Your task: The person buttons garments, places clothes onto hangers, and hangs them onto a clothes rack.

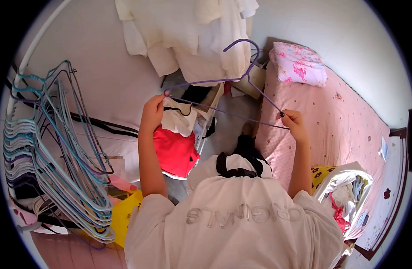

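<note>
A purple hanger (224, 111) is stretched out in front of me, its hook pointing up and away. My left hand (153, 113) pinches the hanger's left corner between thumb and fingers. At the opposite corner, my right hand (293, 124) is closed around the hanger near the end of its lower bar. No garment hangs on it. Beyond the hook, pale garments (183, 27) hang against the wall. Below my left hand lie a red cloth item (175, 151) and a white scalloped cloth (179, 117).
Many blue, white and purple hangers (58, 157) hang on a white rack (32, 54) at left. A bed with a pink sheet (331, 121) stands at right, bearing a folded floral bundle (300, 63). A white basket of clothes (365, 179) is at lower right.
</note>
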A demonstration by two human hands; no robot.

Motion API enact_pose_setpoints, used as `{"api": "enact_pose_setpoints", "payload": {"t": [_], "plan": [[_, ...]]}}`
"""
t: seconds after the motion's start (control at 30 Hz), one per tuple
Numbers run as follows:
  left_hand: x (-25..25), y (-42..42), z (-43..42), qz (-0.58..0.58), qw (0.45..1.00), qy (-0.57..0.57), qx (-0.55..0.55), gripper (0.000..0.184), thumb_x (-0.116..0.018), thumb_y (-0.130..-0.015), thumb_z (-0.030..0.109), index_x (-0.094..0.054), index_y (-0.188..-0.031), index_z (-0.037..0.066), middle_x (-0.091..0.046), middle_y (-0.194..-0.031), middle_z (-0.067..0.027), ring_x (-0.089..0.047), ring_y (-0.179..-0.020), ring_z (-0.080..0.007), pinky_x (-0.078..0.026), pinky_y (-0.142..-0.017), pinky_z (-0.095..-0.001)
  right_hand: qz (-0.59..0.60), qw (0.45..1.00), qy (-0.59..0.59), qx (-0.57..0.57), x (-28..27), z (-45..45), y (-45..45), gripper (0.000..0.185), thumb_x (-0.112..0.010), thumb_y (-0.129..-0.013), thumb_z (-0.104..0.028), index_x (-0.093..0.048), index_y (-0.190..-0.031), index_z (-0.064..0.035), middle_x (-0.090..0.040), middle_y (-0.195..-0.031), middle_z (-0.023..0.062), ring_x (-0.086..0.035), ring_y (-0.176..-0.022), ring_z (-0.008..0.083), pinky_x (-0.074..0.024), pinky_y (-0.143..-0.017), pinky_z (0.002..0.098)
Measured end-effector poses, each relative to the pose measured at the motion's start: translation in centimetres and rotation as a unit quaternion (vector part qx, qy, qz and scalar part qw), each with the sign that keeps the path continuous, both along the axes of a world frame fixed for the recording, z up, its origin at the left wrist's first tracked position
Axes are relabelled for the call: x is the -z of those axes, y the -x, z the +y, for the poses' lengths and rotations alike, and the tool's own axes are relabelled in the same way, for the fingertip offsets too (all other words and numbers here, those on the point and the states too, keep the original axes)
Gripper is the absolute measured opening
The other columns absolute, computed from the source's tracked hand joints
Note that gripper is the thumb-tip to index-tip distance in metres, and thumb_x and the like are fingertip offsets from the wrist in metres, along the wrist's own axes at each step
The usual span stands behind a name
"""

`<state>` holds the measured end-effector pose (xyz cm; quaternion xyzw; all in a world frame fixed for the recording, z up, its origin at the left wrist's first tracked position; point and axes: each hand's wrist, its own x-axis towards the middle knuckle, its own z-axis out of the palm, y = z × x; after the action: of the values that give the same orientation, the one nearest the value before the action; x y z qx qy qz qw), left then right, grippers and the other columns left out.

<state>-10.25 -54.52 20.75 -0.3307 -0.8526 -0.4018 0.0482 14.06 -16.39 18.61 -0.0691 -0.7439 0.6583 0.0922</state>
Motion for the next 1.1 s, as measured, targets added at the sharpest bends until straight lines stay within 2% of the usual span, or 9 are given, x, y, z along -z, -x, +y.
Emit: {"api": "enact_pose_setpoints", "payload": {"t": [0.07, 0.27, 0.37, 0.67, 0.77, 0.9, 0.93, 1.03, 1.1], "plan": [[-0.8, -0.5, -0.1, -0.061, 0.997, 0.04, -0.037, 0.038, -0.046, -0.072, -0.002, -0.057, -0.108, 0.005, -0.058, -0.085, -0.0167, -0.055, -0.075, -0.0312, -0.044, -0.07, -0.0338, 0.0, 1.0, 0.007, -0.018, 0.3, -0.1, 0.0, 0.018, -0.055, -0.085, -0.015, -0.061, -0.078, 0.0012, -0.041, -0.057, -0.0052, -0.031, -0.051, 0.0032, -0.0247, -0.045, 0.0204], [-2.0, -0.1, -0.3, 0.055, 0.99, 0.123, -0.049, 0.048, -0.047, -0.065, -0.003, -0.059, -0.108, 0.012, -0.055, -0.08, -0.0132, -0.053, -0.074, -0.0288, -0.043, -0.067, -0.034, 0.007, 0.995, -0.097, -0.017, 0.0, -1.1, 0.6, 0.017, -0.055, -0.084, -0.012, -0.062, -0.08, 0.0022, -0.046, -0.058, -0.0027, -0.036, -0.053, 0.005, -0.0297, -0.047, 0.0221], [-2.3, -0.3, -0.1, 0.114, 0.989, 0.093, -0.013, 0.05, -0.046, -0.064, -0.004, -0.059, -0.109, 0.014, -0.053, -0.079, -0.0121, -0.052, -0.075, -0.028, -0.043, -0.067, -0.0342, 0.017, 0.994, -0.099, -0.036, -1.4, -1.0, 0.7, 0.015, -0.055, -0.083, -0.01, -0.061, -0.08, 0.0032, -0.049, -0.059, -0.0006, -0.039, -0.054, 0.0061, -0.0321, -0.048, 0.0229], [-4.8, -2.0, 1.7, 0.031, 0.997, 0.05, 0.04, 0.056, -0.043, -0.061, -0.007, -0.055, -0.113, 0.01, -0.056, -0.09, -0.0146, -0.054, -0.081, -0.0289, -0.043, -0.071, -0.031, 0.019, 0.986, -0.162, -0.024, -4.6, 0.8, -0.1, 0.013, -0.055, -0.082, -0.007, -0.059, -0.083, 0.0052, -0.053, -0.062, 0.0034, -0.044, -0.056, 0.0083, -0.0364, -0.05, 0.0236], [-5.5, -3.7, 3.9, 0.038, 0.994, -0.009, 0.1, 0.056, -0.042, -0.061, -0.008, -0.054, -0.113, 0.008, -0.056, -0.093, -0.0162, -0.054, -0.082, -0.0302, -0.043, -0.071, -0.0304, 0.039, 0.987, -0.154, -0.02, -4.2, -1.1, 0.8, 0.012, -0.054, -0.081, -0.006, -0.059, -0.084, 0.0046, -0.056, -0.064, 0.0052, -0.046, -0.057, 0.0089, -0.0385, -0.052, 0.0238], [-6.5, -7.2, 7.3, 0.037, 0.994, 0.024, 0.099, 0.057, -0.041, -0.062, -0.007, -0.053, -0.116, 0.008, -0.057, -0.098, -0.0159, -0.055, -0.087, -0.0282, -0.043, -0.077, -0.0289, 0.051, 0.984, -0.162, -0.046, -2.1, -5.0, 2.2, 0.012, -0.055, -0.081, -0.007, -0.06, -0.086, 0.0024, -0.056, -0.061, 0.0056, -0.045, -0.055, 0.0089, -0.0384, -0.051, 0.0242], [-6.3, -7.3, 7.6, 0.025, 0.993, 0.009, 0.112, 0.053, -0.047, -0.065, -0.005, -0.052, -0.116, 0.008, -0.057, -0.098, -0.0156, -0.054, -0.086, -0.0286, -0.043, -0.077, -0.0327, 0.056, 0.986, -0.143, -0.063, -1.9, -5.7, 2.5, 0.012, -0.055, -0.081, -0.007, -0.06, -0.085, 0.0025, -0.055, -0.06, 0.005, -0.044, -0.054, 0.0088, -0.0376, -0.05, 0.0241], [-7.7, -6.4, 7.4, 0.104, 0.988, 0.04, 0.104, 0.048, -0.055, -0.068, -0.001, -0.052, -0.115, 0.008, -0.057, -0.097, -0.0147, -0.054, -0.085, -0.0286, -0.043, -0.075, -0.0354, 0.049, 0.995, -0.059, -0.066, -0.3, -5.2, 2.3, 0.012, -0.054, -0.081, -0.007, -0.06, -0.084, 0.0028, -0.055, -0.06, 0.0029, -0.041, -0.053, 0.0084, -0.0353, -0.049, 0.0232], [-8.2, -5.7, 7.0, 0.09, 0.988, 0.075, 0.098, 0.031, -0.061, -0.073, 0.005, -0.057, -0.103, 0.005, -0.059, -0.088, -0.0123, -0.055, -0.076, -0.0279, -0.044, -0.067, -0.0344, 0.032, 0.997, -0.022, -0.066, 0.3, -4.4, 2.0, 0.015, -0.053, -0.082, -0.01, -0.061, -0.085, 0.0021, -0.055, -0.062, 0.0017, -0.041, -0.055, 0.0083, -0.0345, -0.051, 0.0222]]}}
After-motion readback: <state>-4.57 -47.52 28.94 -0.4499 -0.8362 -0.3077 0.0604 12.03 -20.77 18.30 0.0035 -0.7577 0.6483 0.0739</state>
